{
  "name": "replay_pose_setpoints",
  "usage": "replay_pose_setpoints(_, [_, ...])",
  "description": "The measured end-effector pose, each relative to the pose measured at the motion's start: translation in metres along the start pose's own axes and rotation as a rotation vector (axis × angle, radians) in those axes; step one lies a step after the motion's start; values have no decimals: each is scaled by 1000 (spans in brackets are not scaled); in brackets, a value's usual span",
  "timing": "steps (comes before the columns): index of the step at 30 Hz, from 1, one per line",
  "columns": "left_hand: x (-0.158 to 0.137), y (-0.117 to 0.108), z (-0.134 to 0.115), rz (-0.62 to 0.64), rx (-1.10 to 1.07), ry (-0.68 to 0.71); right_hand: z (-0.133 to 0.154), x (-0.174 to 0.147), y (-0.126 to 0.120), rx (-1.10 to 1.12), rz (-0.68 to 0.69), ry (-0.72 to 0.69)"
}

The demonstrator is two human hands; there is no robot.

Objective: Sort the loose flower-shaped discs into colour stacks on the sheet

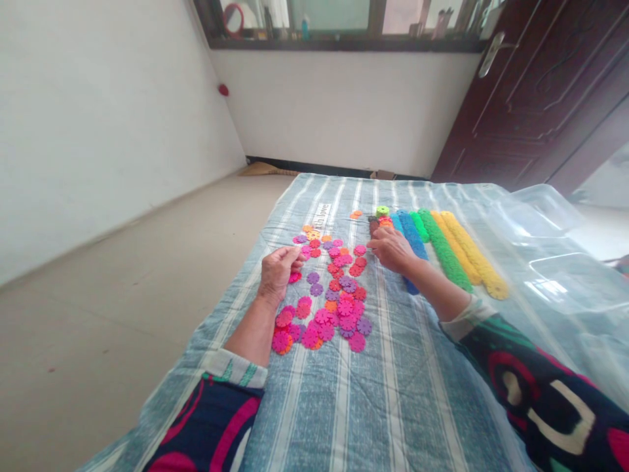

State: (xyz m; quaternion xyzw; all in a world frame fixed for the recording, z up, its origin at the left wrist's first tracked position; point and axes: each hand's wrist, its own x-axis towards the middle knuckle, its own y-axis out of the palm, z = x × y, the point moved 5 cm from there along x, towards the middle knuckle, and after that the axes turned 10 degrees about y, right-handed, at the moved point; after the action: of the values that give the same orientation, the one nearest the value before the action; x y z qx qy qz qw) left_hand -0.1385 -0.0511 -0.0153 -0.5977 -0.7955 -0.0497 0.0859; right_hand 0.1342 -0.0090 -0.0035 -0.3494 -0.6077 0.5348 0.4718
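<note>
Loose notched plastic discs in pink, purple, red and orange lie scattered on the striped cloth. My left hand (pixel 281 272) is closed in a pinch at their left side, with a pink disc (pixel 305 252) at its fingertips. Over the front end of a short brown row of discs (pixel 374 226) is my right hand (pixel 392 249), its fingers curled together; what they hold is hidden. Orange-red discs (pixel 386 221) and a small lime-green stack (pixel 382 210) sit just beyond it. A pink pile (pixel 322 324) lies nearer to me.
To the right lie long rows of discs in blue (pixel 413 236), green (pixel 445 252) and yellow (pixel 474 255). Clear plastic containers (pixel 574 282) stand at the right edge of the striped cloth (pixel 413 393). A wall and a dark red door (pixel 535 85) are behind.
</note>
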Motion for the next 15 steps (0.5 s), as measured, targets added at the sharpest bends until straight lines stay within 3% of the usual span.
replay_pose_setpoints(4, [1, -1, 0, -1, -7, 10, -1, 0, 1, -19, 0, 9])
replay_pose_setpoints(7, [2, -2, 1, -5, -7, 20, 4, -9, -5, 45, -86, -17])
replay_pose_setpoints(10, [3, -2, 1, -6, 7, 18, 18, -30, -7, 147, -174, -87])
replay_pose_setpoints(15, [3, -4, 1, -6, 20, 15, 40, -84, -3, 256, -203, -224])
